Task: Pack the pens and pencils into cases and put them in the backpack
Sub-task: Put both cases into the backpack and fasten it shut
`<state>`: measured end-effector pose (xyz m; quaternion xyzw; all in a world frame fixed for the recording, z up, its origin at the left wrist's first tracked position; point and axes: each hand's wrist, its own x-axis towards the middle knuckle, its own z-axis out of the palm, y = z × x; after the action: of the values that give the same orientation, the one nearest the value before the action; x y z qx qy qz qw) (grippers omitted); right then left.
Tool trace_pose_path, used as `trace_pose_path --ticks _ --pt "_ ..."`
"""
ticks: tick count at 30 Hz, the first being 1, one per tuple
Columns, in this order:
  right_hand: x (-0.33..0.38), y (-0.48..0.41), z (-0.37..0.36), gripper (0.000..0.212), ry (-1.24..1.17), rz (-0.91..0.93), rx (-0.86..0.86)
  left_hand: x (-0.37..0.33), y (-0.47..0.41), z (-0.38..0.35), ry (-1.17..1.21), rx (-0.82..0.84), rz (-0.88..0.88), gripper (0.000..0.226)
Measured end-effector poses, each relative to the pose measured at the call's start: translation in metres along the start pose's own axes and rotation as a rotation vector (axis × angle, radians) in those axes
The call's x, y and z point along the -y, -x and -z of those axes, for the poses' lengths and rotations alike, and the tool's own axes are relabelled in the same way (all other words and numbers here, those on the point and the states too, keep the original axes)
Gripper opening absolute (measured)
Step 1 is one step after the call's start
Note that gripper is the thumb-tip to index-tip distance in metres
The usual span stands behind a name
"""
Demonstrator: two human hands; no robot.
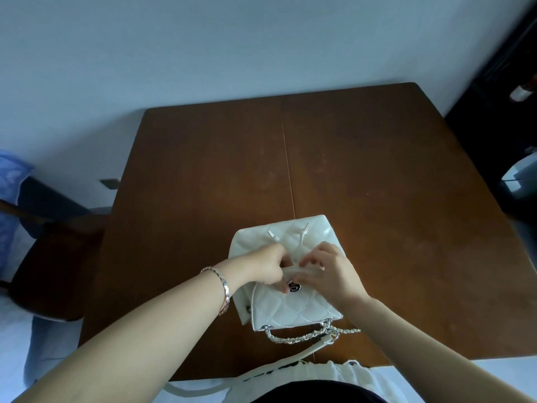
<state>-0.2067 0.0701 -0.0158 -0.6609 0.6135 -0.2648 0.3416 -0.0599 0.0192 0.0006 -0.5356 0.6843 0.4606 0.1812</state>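
Note:
A small white quilted backpack (pixel 283 308) stands on the brown wooden table (pixel 377 184), near its front edge. Its flap with a dark round clasp (pixel 293 286) hangs toward me, and a chain-and-leather strap (pixel 308 335) trails off the table's front. My left hand (pixel 261 269) and my right hand (pixel 328 271) meet at the bag's mouth, fingers curled around the top edge of the flap. Two white drawstring ends (pixel 300 235) lie on the bag's far side. No pens, pencils or cases are in view.
A dark wooden chair (pixel 52 257) stands left of the table with blue cloth (pixel 11 181) behind it. Dark furniture (pixel 499 91) and a pale box (pixel 520 175) sit at the right. A wall runs along the table's far edge.

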Motion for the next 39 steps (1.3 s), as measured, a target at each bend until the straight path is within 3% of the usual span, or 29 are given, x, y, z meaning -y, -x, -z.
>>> trace_pose_path --ticks 2,5,11,15,19,22,24,27,30,32,34,39 --pt "0.004 0.01 -0.003 0.014 0.164 0.244 0.022 0.0 0.0 0.011 -0.003 0.03 -0.022 0.033" --pt "0.005 0.019 -0.008 0.014 0.276 0.332 0.113 0.001 0.0 0.023 0.073 0.053 -0.024 0.03" --pt "0.009 0.016 -0.017 0.01 0.397 0.21 0.07 0.002 0.0 0.022 0.141 0.042 -0.014 0.024" --pt "0.02 0.02 -0.029 0.03 0.546 0.133 0.097 0.003 0.001 0.02 0.255 0.015 0.045 0.03" --pt "0.038 0.017 -0.024 0.018 0.542 -0.028 0.084 0.003 0.0 0.021 0.369 -0.035 0.079 0.032" --pt "0.037 0.013 -0.022 0.027 0.529 -0.104 0.094 0.001 0.001 0.023 0.43 -0.069 0.091 0.027" --pt "0.046 0.01 -0.015 0.019 0.544 -0.057 0.093 -0.002 0.003 0.029 0.467 -0.082 0.099 0.025" --pt "0.049 -0.005 0.005 0.032 0.593 0.106 0.02 -0.011 0.007 0.048 0.572 -0.126 0.097 0.017" --pt "0.064 -0.027 0.035 0.008 0.595 0.179 0.048 -0.019 0.009 0.064 0.789 -0.233 0.135 0.017" --pt "0.066 -0.04 0.053 0.022 0.582 0.21 0.089 -0.021 0.011 0.067 0.92 -0.241 0.163 0.023" --pt "0.072 -0.047 0.063 0.025 0.492 0.177 0.136 -0.02 0.014 0.063 1.011 -0.209 0.185 0.036" --pt "0.062 -0.041 0.048 0.025 0.561 0.073 0.263 -0.017 0.017 0.025 1.21 -0.249 0.31 0.034"
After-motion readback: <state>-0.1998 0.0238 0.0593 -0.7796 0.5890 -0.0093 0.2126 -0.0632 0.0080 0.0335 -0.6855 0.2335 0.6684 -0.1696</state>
